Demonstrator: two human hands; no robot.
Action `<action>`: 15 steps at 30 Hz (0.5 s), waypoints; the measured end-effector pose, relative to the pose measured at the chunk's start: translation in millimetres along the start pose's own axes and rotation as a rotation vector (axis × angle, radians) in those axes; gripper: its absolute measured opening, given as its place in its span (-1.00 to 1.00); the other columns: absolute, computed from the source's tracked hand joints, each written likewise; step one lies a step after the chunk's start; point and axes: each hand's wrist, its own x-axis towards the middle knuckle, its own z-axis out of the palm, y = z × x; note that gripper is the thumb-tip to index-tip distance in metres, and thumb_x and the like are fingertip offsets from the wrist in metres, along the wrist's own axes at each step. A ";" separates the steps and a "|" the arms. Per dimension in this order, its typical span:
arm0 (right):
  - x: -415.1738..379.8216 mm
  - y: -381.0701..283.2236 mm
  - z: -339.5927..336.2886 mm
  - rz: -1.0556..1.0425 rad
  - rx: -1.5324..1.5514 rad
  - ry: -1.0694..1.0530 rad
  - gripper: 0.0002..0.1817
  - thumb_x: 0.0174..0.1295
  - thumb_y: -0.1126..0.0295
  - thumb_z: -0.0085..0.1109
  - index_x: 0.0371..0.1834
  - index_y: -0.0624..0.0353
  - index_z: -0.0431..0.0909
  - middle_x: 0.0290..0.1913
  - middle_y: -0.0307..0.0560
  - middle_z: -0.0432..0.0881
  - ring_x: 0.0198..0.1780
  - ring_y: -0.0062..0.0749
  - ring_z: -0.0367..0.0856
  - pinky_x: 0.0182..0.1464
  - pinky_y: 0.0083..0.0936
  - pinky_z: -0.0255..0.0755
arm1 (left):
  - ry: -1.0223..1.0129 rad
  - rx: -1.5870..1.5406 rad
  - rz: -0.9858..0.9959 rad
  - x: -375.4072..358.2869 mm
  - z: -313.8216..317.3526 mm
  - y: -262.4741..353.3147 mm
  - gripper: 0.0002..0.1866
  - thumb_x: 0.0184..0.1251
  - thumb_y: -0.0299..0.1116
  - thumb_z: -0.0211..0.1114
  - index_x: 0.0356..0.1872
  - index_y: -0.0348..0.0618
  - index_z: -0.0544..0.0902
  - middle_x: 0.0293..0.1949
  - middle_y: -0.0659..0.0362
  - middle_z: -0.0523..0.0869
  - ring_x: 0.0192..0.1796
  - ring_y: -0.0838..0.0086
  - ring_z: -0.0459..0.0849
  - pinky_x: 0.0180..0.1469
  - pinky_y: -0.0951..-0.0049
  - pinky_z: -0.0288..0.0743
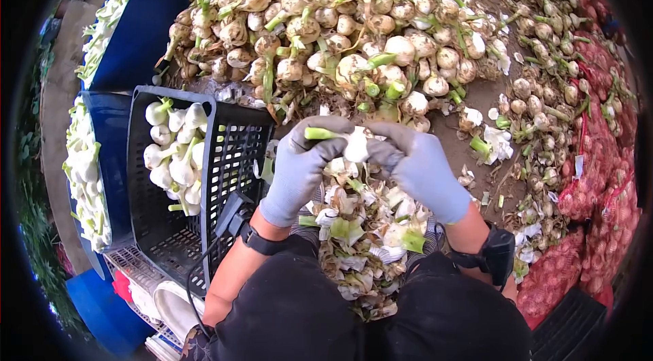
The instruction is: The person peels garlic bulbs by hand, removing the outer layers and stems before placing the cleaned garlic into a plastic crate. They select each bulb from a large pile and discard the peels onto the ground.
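Observation:
Both hands wear grey gloves and meet in the middle of the view around one white garlic bulb (pixel 356 145) with a short green stem pointing left. My left hand (pixel 299 167) is closed, its thumb and fingers pinching the bulb at its stem side. On the other side my right hand (pixel 418 164) has its thumb and fingers pressed against the bulb. Just beyond them lies a large heap of soil-marked garlic bulbs (pixel 354 69). Peeled skins and leaf scraps (pixel 354 245) cover the ground below the hands, between the person's legs.
A black plastic crate (pixel 231 150) holding clean white bulbs (pixel 180 164) stands at the left. Farther left are blue containers (pixel 115 157) filled with white garlic. Red mesh sacks (pixel 592 177) line the right side, with loose bulbs (pixel 537 89) beside them.

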 end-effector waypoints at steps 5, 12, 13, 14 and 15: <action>5.8 -6.6 12.7 -0.146 -0.820 0.031 -0.78 0.18 0.36 0.16 -0.13 0.12 0.65 -0.42 0.09 0.68 -0.31 0.02 0.70 -0.26 -0.14 0.54 | -0.004 0.484 0.220 -0.6 2.4 0.9 -0.78 0.21 -0.70 0.26 -0.15 -0.24 0.71 -0.11 0.14 0.73 -0.08 0.49 0.69 0.01 0.47 0.58; 2.3 -0.5 5.9 -0.226 -0.872 0.159 -0.88 0.09 0.42 0.14 -0.30 0.05 0.60 -0.46 0.03 0.66 -0.35 -0.01 0.70 -0.32 -0.12 0.52 | -0.080 0.162 0.019 -3.9 -0.1 -6.2 -0.72 0.26 -0.74 0.18 -0.05 -0.27 0.67 -0.08 0.11 0.73 0.00 0.41 0.70 0.07 0.46 0.57; 1.4 3.6 2.0 -0.229 -0.870 0.158 -0.88 0.09 0.42 0.14 -0.30 0.05 0.60 -0.46 0.03 0.66 -0.35 -0.01 0.70 -0.32 -0.12 0.52 | -0.076 0.027 0.033 -2.6 1.0 -6.7 -0.72 0.29 -0.71 0.20 -0.01 -0.28 0.64 -0.06 0.10 0.72 0.06 0.40 0.69 0.14 0.43 0.55; 0.5 7.7 -4.1 -0.169 -0.800 0.158 -0.87 0.10 0.41 0.13 -0.29 0.04 0.62 -0.45 0.03 0.67 -0.35 0.00 0.70 -0.30 -0.12 0.54 | -0.068 -0.109 0.049 -2.1 0.9 -6.3 -0.73 0.32 -0.68 0.22 0.02 -0.29 0.62 -0.05 0.09 0.72 0.12 0.39 0.67 0.22 0.40 0.52; -0.6 11.6 -8.5 -0.108 -0.730 0.156 -0.86 0.11 0.40 0.12 -0.27 0.03 0.63 -0.43 0.03 0.68 -0.35 0.00 0.69 -0.28 -0.12 0.55 | -0.096 -0.295 0.025 -3.8 -0.2 -5.5 -0.70 0.37 -0.59 0.25 0.11 -0.29 0.54 0.02 0.07 0.68 0.20 0.35 0.63 0.31 0.32 0.47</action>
